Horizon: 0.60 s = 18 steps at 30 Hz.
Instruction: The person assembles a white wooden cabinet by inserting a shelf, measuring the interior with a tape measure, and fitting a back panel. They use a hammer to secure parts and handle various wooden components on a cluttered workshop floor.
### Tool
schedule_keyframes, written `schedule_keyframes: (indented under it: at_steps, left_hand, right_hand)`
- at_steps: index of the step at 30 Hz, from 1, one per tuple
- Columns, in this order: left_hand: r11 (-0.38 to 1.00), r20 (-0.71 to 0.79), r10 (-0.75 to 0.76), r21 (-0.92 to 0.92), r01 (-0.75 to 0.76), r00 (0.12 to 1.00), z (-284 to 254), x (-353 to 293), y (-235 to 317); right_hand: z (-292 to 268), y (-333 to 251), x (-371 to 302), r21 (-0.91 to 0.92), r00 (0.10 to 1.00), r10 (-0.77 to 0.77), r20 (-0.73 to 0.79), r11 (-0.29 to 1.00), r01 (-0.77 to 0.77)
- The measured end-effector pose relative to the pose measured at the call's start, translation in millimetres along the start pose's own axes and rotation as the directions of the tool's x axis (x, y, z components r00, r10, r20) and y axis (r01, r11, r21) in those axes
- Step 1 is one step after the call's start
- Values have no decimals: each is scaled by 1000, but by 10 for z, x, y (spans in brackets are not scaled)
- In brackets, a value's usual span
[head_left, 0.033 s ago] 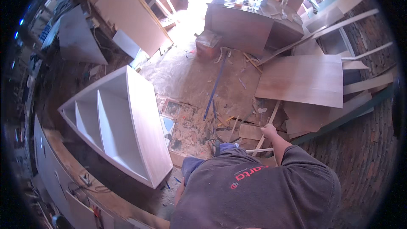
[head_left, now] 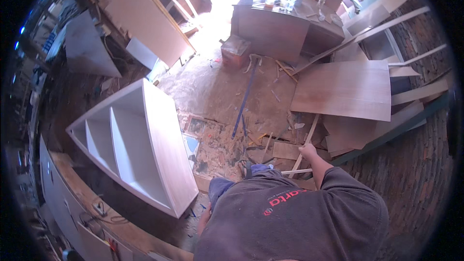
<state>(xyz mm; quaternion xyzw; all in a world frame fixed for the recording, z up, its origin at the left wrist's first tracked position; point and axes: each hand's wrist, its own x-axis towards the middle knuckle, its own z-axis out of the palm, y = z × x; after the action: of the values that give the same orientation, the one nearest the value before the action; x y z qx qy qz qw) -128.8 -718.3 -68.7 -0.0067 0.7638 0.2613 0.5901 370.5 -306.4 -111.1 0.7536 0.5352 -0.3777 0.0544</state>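
My right hand, at the end of a bent arm in a dark short sleeve, is closed around a thin pale wooden strip. That strip slants from under a large board down toward my knees. A second white strip lies crosswise just below the hand, and a flat piece of wood is on the floor to its left. Beside my blue trousers, only part of my left hand shows; its fingers are mostly hidden by my body and shirt.
At left, a white-lined cabinet with shelves lies on the floor. A large pale board rests on stacked panels at right. Scraps and a long blue strip lie on the dusty floor. Farther off stand a cluttered workbench and a box.
The whole view has shifted very slightly. My right hand stays on the wooden strip, and a little more of my left hand shows beside the trousers.
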Motion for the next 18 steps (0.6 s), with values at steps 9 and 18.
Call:
schedule_keyframes:
  at_steps: [9, 18]
  left_hand:
    - [995, 122, 38, 91, -50, 992, -402, 1131, 1348]
    - [903, 31, 53, 424, -61, 998, -947, 1879, 3119]
  right_hand:
    - [735, -478, -388, -274, 912, -137, 387, 927, 256]
    - [437, -2047, -346, 101, 997, 71, -27, 993, -68]
